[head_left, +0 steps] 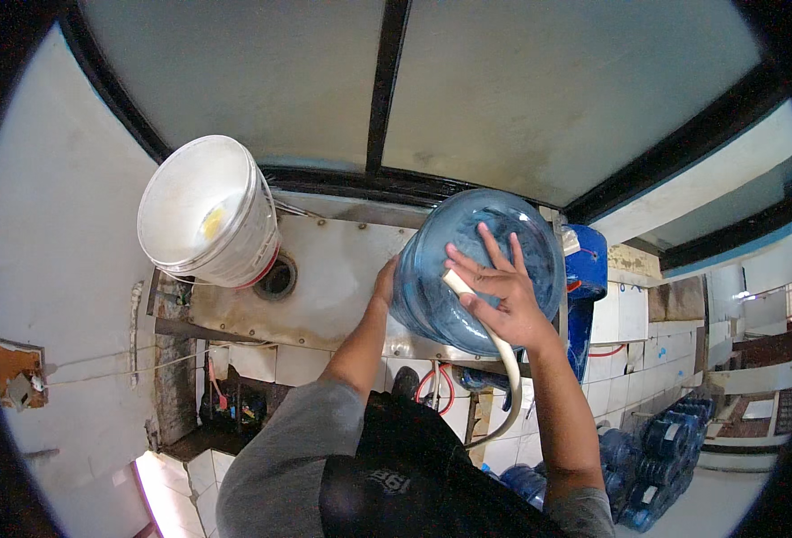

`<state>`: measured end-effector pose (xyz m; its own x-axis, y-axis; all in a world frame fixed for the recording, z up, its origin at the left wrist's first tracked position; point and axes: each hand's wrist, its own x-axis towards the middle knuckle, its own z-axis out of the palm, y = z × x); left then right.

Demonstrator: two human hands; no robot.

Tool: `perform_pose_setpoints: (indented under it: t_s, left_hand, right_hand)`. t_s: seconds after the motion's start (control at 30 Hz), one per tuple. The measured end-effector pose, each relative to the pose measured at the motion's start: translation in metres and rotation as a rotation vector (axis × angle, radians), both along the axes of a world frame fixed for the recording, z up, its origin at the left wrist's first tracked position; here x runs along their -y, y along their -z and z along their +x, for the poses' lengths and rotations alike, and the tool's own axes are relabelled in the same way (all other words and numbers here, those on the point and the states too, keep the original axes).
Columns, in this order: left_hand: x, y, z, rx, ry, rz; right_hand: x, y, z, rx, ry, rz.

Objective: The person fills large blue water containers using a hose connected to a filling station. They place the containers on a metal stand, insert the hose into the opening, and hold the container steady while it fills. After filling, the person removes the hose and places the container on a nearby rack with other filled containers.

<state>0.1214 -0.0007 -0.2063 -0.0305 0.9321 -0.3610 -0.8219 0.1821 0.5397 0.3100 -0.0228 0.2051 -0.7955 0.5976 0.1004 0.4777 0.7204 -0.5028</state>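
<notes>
A large translucent blue water-cooler bottle (429, 235) is on the metal counter (342, 269), its round base facing up towards me. My left hand (387, 279) holds the bottle's left side; its fingers are mostly hidden behind the plastic. Over the base lies my right hand (503, 296), fingers spread. A cream-coloured hose (511, 376) runs under my right palm and thumb, held there, its open end pointing up and left across the base. From the hand the hose hangs down past the counter's front edge.
At the counter's left end stands a white plastic bucket (248, 249) with something yellow inside, beside a round hole (277, 277). Framed panels (503, 101) rise behind. A blue container (585, 262) is at right. Several blue bottles (665, 444) are stacked on the floor, lower right.
</notes>
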Motion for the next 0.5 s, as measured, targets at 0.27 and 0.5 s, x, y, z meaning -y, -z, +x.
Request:
perform_pose_setpoints:
  t_s: [0.27,0.5]
  left_hand:
    - [0.079,0.065,0.104,-0.186,-0.451,-0.323]
    - [0.01,-0.105,0.006,0.064,-0.136,0.112]
  right_hand:
    - [-0.025,0.009,0.0,-0.076,0.225,-0.053]
    - [-0.012,-0.001,-0.001,0.027,0.018,0.021]
